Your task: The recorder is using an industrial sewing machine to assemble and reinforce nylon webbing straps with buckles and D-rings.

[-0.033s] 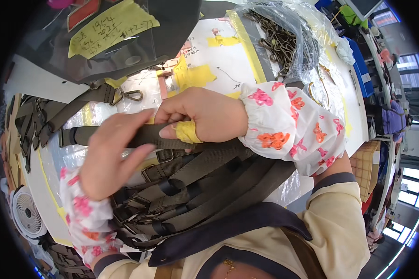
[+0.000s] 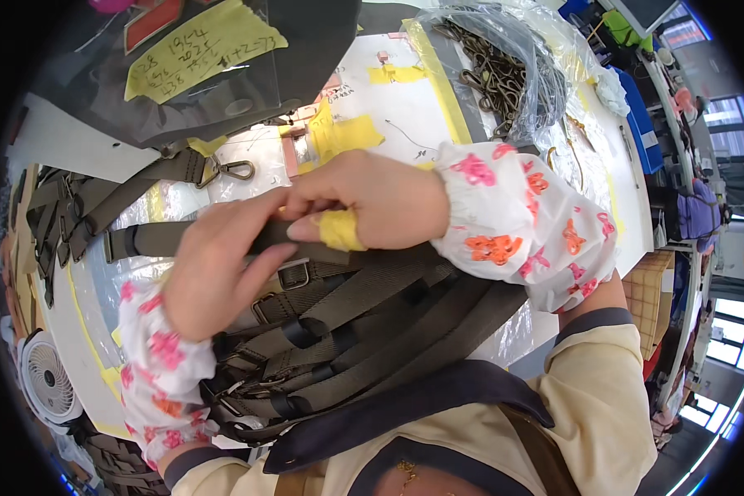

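An olive-brown webbing strap (image 2: pixel 161 239) runs crosswise in front of me, its left end folded over a dark band. My right hand (image 2: pixel 380 201) pinches it between bent fingers and a thumb wrapped in yellow tape (image 2: pixel 339 230). My left hand (image 2: pixel 215 269) is around the same strap, fingers along its far side and thumb along its near side, the tips close to my right fingers. Between the hands the strap is partly hidden. Below lies a heap of similar straps (image 2: pixel 388 314) with dark loops and metal buckles (image 2: pixel 293 274).
A dark machine head (image 2: pixel 198 124) with a yellow note stands at the far left. Beneath it lies a strap with a snap hook (image 2: pixel 236 170). A clear bag of bronze-coloured metal hooks (image 2: pixel 492 78) is at the far right. A white fan (image 2: pixel 50 376) stands at the left.
My left hand has slid right and slightly up along the strap, closer to my right hand. My right hand has shifted a little to the right.
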The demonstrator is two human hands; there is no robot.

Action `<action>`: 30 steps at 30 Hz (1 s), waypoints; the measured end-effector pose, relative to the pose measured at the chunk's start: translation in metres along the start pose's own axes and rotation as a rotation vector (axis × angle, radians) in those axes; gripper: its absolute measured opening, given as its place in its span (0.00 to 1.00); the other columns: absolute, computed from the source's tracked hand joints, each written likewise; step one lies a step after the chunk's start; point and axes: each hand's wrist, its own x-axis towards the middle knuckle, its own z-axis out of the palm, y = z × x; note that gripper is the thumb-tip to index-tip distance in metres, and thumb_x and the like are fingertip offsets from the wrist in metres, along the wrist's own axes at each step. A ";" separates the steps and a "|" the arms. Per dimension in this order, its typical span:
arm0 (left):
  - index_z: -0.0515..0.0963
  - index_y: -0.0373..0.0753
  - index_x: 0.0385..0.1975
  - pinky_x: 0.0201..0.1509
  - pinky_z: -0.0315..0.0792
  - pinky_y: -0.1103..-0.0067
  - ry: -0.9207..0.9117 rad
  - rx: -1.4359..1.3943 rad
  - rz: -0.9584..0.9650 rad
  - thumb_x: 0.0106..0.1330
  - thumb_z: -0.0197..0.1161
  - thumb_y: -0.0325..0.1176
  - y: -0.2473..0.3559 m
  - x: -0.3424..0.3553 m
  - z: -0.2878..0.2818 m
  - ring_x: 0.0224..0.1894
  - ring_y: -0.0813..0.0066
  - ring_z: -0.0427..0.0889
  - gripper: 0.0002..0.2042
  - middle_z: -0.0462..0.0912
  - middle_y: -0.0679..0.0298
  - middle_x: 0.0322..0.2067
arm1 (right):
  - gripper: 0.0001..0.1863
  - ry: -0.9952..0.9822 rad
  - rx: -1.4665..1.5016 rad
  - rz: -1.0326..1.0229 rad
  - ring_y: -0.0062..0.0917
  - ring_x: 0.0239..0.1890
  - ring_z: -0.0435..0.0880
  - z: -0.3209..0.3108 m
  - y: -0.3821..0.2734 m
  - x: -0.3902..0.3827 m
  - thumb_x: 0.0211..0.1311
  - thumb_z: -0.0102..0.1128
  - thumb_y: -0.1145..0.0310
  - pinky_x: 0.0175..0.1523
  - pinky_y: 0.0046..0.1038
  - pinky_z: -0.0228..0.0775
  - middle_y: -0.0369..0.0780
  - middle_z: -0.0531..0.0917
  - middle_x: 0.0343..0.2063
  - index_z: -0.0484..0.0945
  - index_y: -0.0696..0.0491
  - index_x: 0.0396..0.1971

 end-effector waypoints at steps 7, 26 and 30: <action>0.76 0.35 0.32 0.31 0.70 0.75 0.100 -0.236 -0.003 0.55 0.60 0.28 -0.035 0.009 0.029 0.27 0.60 0.78 0.07 0.78 0.55 0.25 | 0.06 0.391 -1.321 0.258 0.37 0.32 0.77 -0.113 0.046 -0.051 0.48 0.59 0.68 0.36 0.35 0.69 0.40 0.77 0.24 0.75 0.53 0.26; 0.75 0.32 0.28 0.25 0.63 0.86 0.258 -0.659 -0.281 0.60 0.58 0.32 -0.056 0.007 0.029 0.22 0.87 0.66 0.08 0.73 0.66 0.17 | 0.11 0.503 -0.034 -0.021 0.17 0.20 0.76 -0.003 0.016 0.001 0.52 0.61 0.74 0.25 0.19 0.67 0.39 0.77 0.20 0.66 0.58 0.28; 0.76 0.32 0.23 0.19 0.63 0.81 0.321 -0.395 -0.305 0.55 0.61 0.35 -0.049 0.008 0.031 0.15 0.81 0.68 0.10 0.72 0.63 0.11 | 0.13 0.661 -0.109 -0.121 0.22 0.18 0.77 0.014 0.012 0.007 0.49 0.64 0.73 0.24 0.22 0.68 0.39 0.76 0.17 0.67 0.58 0.27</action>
